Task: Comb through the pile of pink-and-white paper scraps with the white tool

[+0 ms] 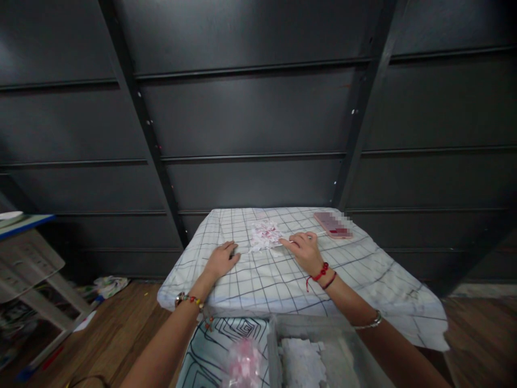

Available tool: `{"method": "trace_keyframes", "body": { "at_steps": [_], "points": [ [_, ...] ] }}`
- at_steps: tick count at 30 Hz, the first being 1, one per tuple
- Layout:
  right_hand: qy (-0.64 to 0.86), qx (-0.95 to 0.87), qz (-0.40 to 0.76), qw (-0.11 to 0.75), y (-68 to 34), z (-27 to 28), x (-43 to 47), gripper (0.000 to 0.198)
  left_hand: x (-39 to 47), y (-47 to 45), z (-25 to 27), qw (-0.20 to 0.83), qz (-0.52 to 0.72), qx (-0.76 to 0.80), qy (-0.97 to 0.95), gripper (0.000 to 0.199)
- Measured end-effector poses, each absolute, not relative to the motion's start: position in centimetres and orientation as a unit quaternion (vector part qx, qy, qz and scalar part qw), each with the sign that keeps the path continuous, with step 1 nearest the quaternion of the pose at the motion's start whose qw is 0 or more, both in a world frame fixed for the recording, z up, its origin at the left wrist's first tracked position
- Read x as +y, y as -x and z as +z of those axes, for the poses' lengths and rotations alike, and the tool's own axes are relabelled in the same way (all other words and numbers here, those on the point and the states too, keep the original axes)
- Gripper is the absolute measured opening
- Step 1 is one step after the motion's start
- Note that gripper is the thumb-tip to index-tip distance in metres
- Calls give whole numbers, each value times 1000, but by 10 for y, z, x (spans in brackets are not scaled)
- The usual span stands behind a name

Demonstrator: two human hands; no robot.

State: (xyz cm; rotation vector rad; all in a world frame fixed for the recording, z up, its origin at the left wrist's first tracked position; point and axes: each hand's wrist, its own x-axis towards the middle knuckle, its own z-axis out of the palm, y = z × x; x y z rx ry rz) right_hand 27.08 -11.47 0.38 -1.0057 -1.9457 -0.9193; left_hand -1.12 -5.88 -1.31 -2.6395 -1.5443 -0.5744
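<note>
On the checked tablecloth lies a small pile of white paper scraps with pink-red bits in its middle. My right hand is at the right edge of the pile, fingers closed around a thin white stick. One end of the stick points toward the scraps, the other toward the phone. To the left of the pile, my left hand rests on the cloth with its fingers apart, holding nothing. A phone in a pink case lies beyond my right hand, partly blurred out.
Close to me stands a clear plastic bin with a torn white sheet inside. Beside it, a pink item in clear wrap sits on a patterned blue surface. Dark panels rise behind the table; a small desk is left.
</note>
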Motion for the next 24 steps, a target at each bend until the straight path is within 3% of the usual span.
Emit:
{"method": "trace_keyframes", "body": {
  "at_steps": [14,24],
  "points": [
    [344,-773,-364,389,-268,4,-112,27,-54,12,-18,19,-186,-492,850,38],
    [371,-749,-364,411,-277,10,-116,34,-56,12,-16,18,-189,-494,849,37]
  ]
}}
